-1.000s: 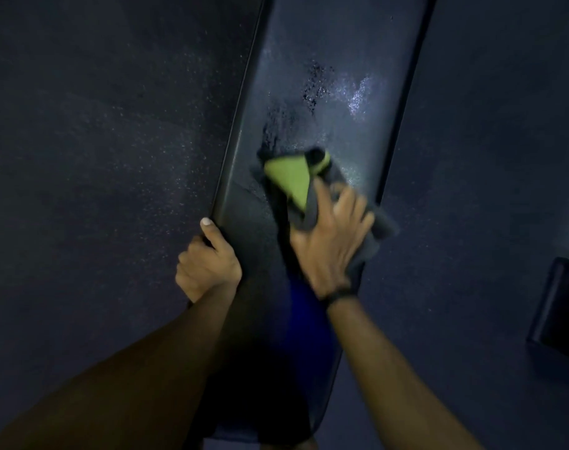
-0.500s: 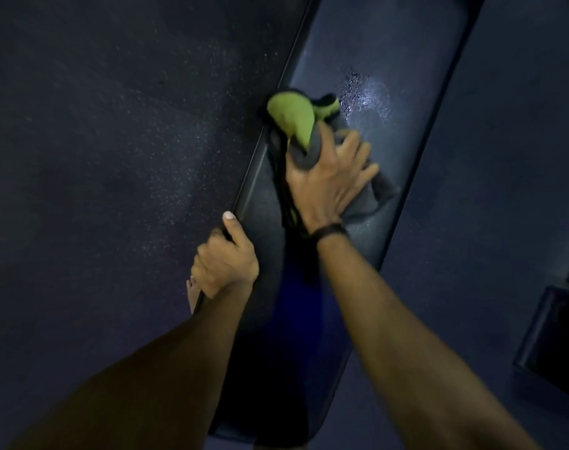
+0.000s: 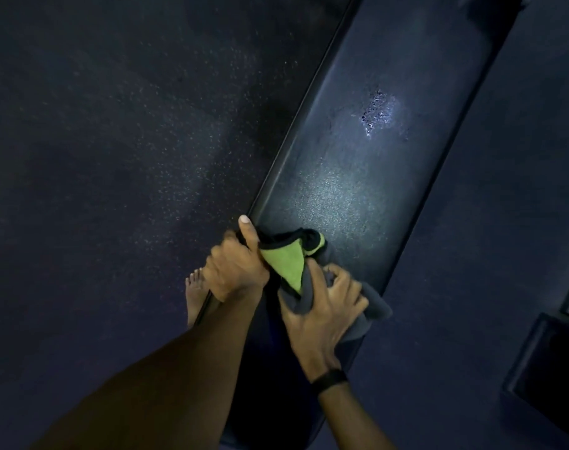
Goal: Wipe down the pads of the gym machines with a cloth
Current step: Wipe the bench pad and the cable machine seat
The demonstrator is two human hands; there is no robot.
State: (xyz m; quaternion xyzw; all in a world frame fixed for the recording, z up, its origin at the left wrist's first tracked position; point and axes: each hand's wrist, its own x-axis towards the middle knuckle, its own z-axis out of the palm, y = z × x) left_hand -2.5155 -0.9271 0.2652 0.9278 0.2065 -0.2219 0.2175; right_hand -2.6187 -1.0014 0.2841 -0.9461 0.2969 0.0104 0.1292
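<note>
- I use the long dark padded bench pad (image 3: 367, 177) as my landmark; it runs as a diagonal strip from the near end by my arms up toward the far right, with a raised rim along each long side.
- My left hand (image 3: 236, 267) sits on the pad's left rim near its close end; the fingers are curled over the edge and the thumb lies straight along the rim, pointing up the pad, so it grips the pad itself.
- The grey microfibre cloth with a lime-green folded face and dark trim (image 3: 293, 264) lies bunched on the pad's surface just right of that left hand, its green corner touching the thumb side of the hand.
- My right hand (image 3: 322, 306) rests on top of the cloth's grey part; the fingers are bent and bunched into the fabric, holding it against the pad, with grey cloth spilling out past the fingertips toward the pad's right rim.
- A black wristband (image 3: 330, 380) circles the right wrist.
- Farther up the pad from the cloth, a patch of shiny wet droplets (image 3: 377, 113) glints on the surface, well apart from both hands.
- Left of the pad, a bare foot (image 3: 195, 292) stands on the dark speckled rubber floor (image 3: 114, 157), just beside the left hand's wrist.
- Right of the pad, near the frame edge, sits a dark boxy object (image 3: 546, 375) I cannot identify.
</note>
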